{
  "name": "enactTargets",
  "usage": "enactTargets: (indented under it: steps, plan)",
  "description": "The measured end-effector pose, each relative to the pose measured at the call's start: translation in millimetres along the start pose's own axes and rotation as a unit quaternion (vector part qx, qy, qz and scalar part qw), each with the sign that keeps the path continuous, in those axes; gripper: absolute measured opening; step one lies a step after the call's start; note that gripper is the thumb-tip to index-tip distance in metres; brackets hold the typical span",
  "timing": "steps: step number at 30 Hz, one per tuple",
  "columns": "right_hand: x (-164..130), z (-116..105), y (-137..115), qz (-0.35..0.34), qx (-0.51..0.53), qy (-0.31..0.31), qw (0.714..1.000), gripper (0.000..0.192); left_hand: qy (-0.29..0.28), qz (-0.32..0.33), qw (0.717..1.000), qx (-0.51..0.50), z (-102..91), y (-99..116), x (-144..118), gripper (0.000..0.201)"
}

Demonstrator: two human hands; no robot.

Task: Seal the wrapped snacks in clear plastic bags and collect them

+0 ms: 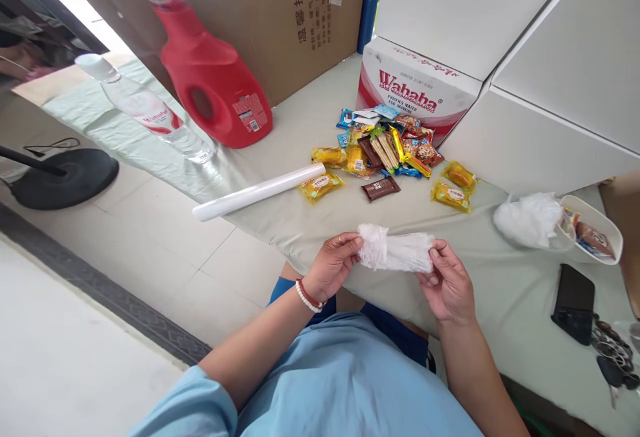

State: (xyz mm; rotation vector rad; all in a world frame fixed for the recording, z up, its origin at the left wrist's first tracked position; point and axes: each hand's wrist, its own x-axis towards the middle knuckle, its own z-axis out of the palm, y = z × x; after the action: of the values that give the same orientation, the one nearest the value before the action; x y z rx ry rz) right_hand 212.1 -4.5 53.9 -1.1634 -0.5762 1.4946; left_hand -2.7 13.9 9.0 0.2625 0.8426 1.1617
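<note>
Crumpled plastic film (397, 250) was spread between two hands, above the near side of the cloth-covered table (290, 227). Farthest left of the things on it, a water bottle (150, 114) stood close to the edge, where a stray arm could have tipped it. Next lay a white roll (259, 190), one end at or past that edge — a nudge might have sent it off. The left hand (333, 264) pinched the film's bunched end between thumb and fingers; a hard pull could have torn it, thin as it looked. Beyond the film, wrapped snacks (385, 147) were heaped loosely, likely to slide if bumped. The right hand (450, 285) grasped the opposite end — slack there might have let the film fold onto itself.
</note>
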Motion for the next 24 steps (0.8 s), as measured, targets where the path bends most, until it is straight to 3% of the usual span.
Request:
enactTargets:
  steps: [7, 11, 15, 18, 20, 22, 24]
  plan:
    - [5.6, -5.6, 7.5, 0.013, 0.058, 0.076, 0.995, 0.036, 0.04, -0.013, 0.991, -0.125, -7.4, 8.5, -5.2, 0.024]
    - [4.3, -17.3, 2.4, -0.015, 0.077, 0.114, 0.99, 0.037, 0.011, 0.007, 0.99, -0.139, -10.4, 26.5, -6.9, 0.02]
    - [1.9, -28.0, -6.5, -0.023, 0.098, 0.122, 0.987, 0.036, -0.018, 0.052, 0.998, -0.018, 0.7, 37.0, -5.8, 0.029]
    - [-2.3, -32.7, -10.2, -0.031, 0.085, 0.101, 0.991, 0.032, -0.074, 0.032, 0.988, 0.131, 16.0, 31.6, -6.7, 0.026]
    - [-7.4, -34.1, -10.5, -0.085, 0.045, 0.102, 0.99, 0.027, -0.128, -0.016, 0.968, 0.213, 27.8, 22.9, -9.5, 0.01]
    - [-14.3, -34.0, -9.8, -0.186, -0.05, 0.113, 0.975, 0.018, -0.177, -0.059, 0.945, 0.269, 40.0, 12.4, -13.0, 0.032]
    - [-21.7, -32.3, -8.4, -0.292, -0.203, 0.089, 0.93, 0.006, -0.191, -0.074, 0.936, 0.287, 51.4, 2.2, -14.5, 0.047]
